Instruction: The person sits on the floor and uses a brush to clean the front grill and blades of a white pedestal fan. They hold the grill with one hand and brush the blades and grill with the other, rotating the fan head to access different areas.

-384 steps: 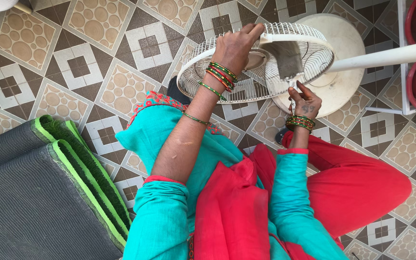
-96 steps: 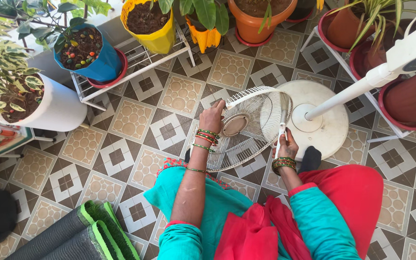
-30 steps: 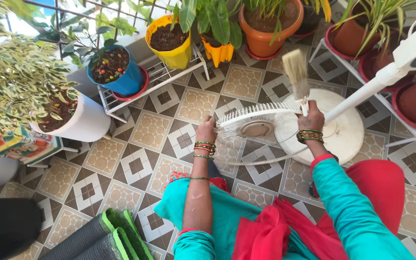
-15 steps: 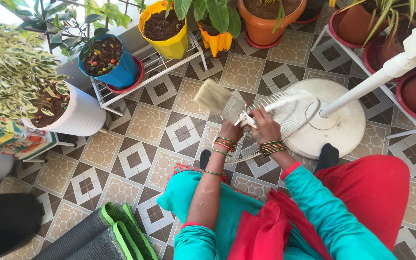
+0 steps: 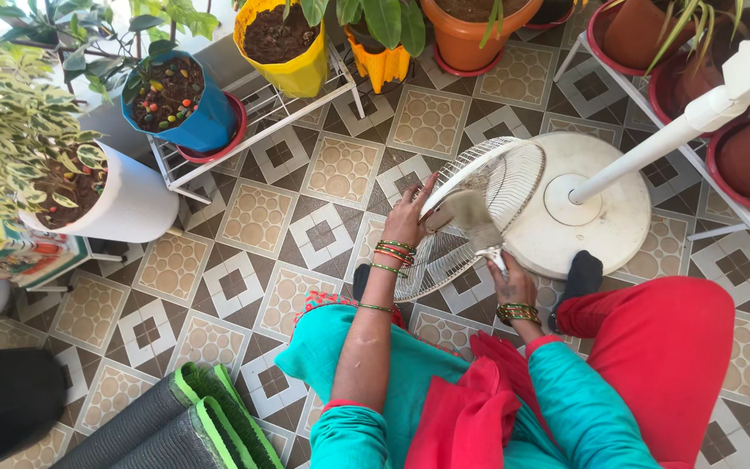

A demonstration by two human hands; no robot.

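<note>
Left hand: the left hand (image 5: 408, 219) grips the upper left rim of the round white wire fan guard (image 5: 470, 217), fingers curled over the wire, at about 10 o'clock on the guard.
Right hand: the right hand (image 5: 508, 282) is closed around the handle of a pale-bristled paintbrush (image 5: 466, 214) at about 5 o'clock on the guard; the bristles, blurred, lie against the mesh near its middle.
Fan guard: tilted on edge on the patterned tile floor (image 5: 258, 217), its right side overlapping the round white fan base (image 5: 605, 221).
Fan stand: a white pole (image 5: 653, 148) rises from the base toward 2 o'clock.
Wrists: green and red bangles (image 5: 392, 254) on both.
Clothing: turquoise tunic (image 5: 392, 373), red trousers (image 5: 661, 347).
Surroundings: blue pot with coloured pebbles (image 5: 193, 113) at 10 o'clock, yellow pot (image 5: 284, 43) at 11 o'clock, white pot (image 5: 128, 204) at 9 o'clock, orange pot (image 5: 479, 30) at 12 o'clock.
Lower left: rolled green-edged grey mat (image 5: 184, 421) at 7 o'clock.
</note>
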